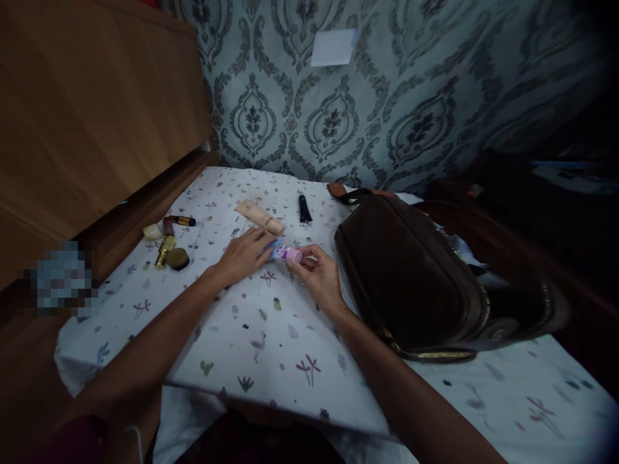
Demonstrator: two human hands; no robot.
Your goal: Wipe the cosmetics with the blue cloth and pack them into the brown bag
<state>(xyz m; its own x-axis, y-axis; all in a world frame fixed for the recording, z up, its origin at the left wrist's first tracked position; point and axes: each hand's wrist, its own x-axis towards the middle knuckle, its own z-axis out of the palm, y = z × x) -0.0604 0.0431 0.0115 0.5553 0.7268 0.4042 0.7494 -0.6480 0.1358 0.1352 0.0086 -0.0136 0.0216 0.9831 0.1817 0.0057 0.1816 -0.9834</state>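
A small blue and purple tube with a pink cap (pixel 289 253) lies across the middle of the cloth, between my two hands. My left hand (pixel 246 254) is at its blue end, with the fingers over and against it. At the other end, the thumb and fingers of my right hand (pixel 319 276) pinch the pink cap. Just beyond my left hand lies a beige squeeze tube (pixel 258 215), cap toward me. A short black tube (pixel 304 209) rests farther back, apart from both hands.
Left on the patterned cloth (pixel 264 380) sit a gold-cased lipstick (pixel 165 250), a dark round jar (pixel 177 259), a black and gold tube (pixel 182 221) and a cream-coloured item (pixel 153 232). A large dark brown bag (pixel 401 270) stands right. Wooden furniture (pixel 97 116) borders the left; a patterned wall (pixel 333 116) closes the back.
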